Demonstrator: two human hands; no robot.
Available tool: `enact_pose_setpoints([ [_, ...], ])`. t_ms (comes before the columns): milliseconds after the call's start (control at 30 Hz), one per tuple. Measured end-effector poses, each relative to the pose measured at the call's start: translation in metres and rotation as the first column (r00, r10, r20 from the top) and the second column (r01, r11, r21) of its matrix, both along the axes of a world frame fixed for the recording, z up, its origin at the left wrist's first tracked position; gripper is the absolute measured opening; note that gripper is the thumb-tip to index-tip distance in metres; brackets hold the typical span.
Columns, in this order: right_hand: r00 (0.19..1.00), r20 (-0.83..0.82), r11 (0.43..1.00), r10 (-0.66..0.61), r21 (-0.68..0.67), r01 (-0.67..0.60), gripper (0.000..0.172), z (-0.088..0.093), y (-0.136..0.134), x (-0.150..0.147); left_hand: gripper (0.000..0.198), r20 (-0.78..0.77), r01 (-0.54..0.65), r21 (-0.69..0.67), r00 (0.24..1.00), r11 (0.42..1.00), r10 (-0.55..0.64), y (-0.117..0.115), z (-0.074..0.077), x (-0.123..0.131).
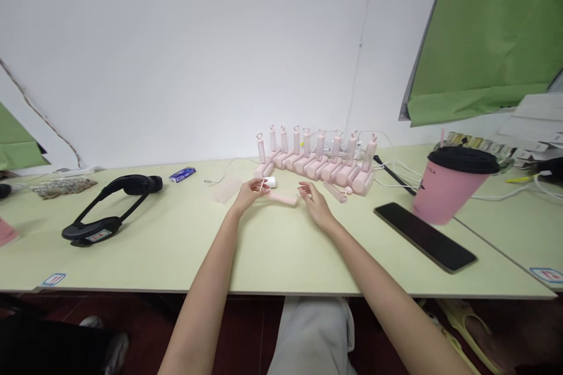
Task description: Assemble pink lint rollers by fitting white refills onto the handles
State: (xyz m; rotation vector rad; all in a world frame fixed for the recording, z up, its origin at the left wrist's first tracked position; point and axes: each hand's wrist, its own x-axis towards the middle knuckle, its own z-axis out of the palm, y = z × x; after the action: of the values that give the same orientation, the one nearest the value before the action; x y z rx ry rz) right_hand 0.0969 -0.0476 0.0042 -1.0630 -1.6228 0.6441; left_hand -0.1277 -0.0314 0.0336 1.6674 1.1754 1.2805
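Observation:
My left hand (250,194) is over the table with its fingers pinched together. A thin pale piece shows at its fingertips, too small to name. Just behind it lies a white cylinder (270,182). Between my hands a pale pink strip-like piece (284,199) lies near the tabletop. My right hand (315,202) is at that piece's right end, fingers loosely bent and slightly apart, with nothing clear in them. To its right lies a pink clear-walled tube (336,191). Behind stand several pink tubes with looped tops (321,143), beside a row of pink cylinders (314,167).
A black phone (424,235) and a pink cup with a black lid (453,184) are at the right. At the left are a black headset (114,208), a blue packet (182,174) and a bag of beads (61,187). White cables (400,171) run behind the cup.

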Motion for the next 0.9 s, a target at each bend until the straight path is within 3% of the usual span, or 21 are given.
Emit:
enact_pose_setpoints([
  [67,0.984,0.162,0.994,-0.075,0.087,0.062,0.034,-0.003,0.000,-0.002,0.050,0.080,-0.102,0.031,0.992,0.994,0.100,0.002,0.003,-0.012],
  [167,0.923,0.369,0.986,-0.105,0.159,0.049,0.048,-0.003,0.011,-0.011,0.050,0.274,-0.236,0.076,0.939,0.969,0.207,0.005,0.006,-0.026],
  [333,0.808,0.588,0.993,-0.042,0.115,-0.032,0.067,0.016,0.044,-0.054,0.048,0.578,-0.491,0.087,0.733,0.867,0.358,0.014,0.005,-0.038],
  [400,0.755,0.656,0.993,0.015,0.077,-0.087,0.065,0.024,0.056,-0.072,0.047,0.605,-0.532,0.072,0.696,0.844,0.387,0.017,0.002,-0.040],
  [500,0.697,0.715,0.985,0.061,0.069,-0.157,0.051,0.026,0.068,-0.085,0.046,0.593,-0.522,0.047,0.701,0.852,0.397,0.020,-0.004,-0.041],
  [600,0.755,0.656,0.982,-0.002,0.143,-0.122,0.047,0.014,0.075,-0.070,0.046,0.565,-0.496,0.039,0.727,0.868,0.390,0.024,-0.009,-0.039],
  [733,0.873,0.487,0.967,-0.031,0.236,-0.097,0.040,-0.001,0.078,-0.016,0.050,0.475,-0.420,0.056,0.809,0.906,0.346,0.028,-0.014,-0.033],
  [900,0.954,0.207,0.942,-0.218,0.299,0.151,0.042,0.011,0.065,0.046,0.049,0.285,-0.223,0.085,0.939,0.971,0.191,0.029,-0.023,-0.013],
])
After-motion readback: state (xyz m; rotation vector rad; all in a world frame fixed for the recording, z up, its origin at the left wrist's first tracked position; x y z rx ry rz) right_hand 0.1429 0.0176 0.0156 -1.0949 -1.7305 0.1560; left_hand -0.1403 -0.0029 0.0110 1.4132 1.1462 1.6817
